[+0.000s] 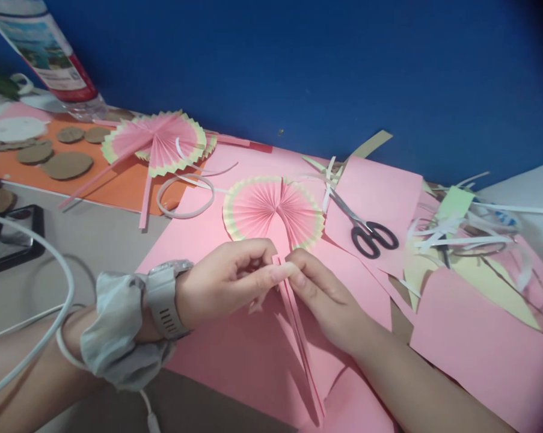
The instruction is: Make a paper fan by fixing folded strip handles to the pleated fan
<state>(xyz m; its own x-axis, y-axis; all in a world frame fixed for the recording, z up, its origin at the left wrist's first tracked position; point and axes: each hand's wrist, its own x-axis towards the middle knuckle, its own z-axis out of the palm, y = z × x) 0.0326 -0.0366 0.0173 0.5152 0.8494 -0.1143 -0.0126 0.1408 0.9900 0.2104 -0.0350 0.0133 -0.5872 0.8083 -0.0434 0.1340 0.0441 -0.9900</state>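
Note:
Between my two hands is a long folded pink paper strip [298,337], its near end slanting down toward the table's front. My left hand [242,273], with a watch and a scrunchie at the wrist, pinches the strip's upper end. Thumb and fingers of my right hand [320,291] are closed on the same end, touching the left thumb. Just beyond the hands lies a pleated pink paper fan [271,210] with a yellow-green rim, spread nearly round. Whether the strip is joined to this fan is hidden by my fingers.
Black-handled scissors [373,237] lie on pink paper to the right, beside a heap of paper scraps [460,234]. Another pleated fan [176,141], cardboard discs [68,164] and a plastic bottle [50,60] are at the left. A white cable [70,282] crosses my left forearm. Behind stands a blue partition [307,72].

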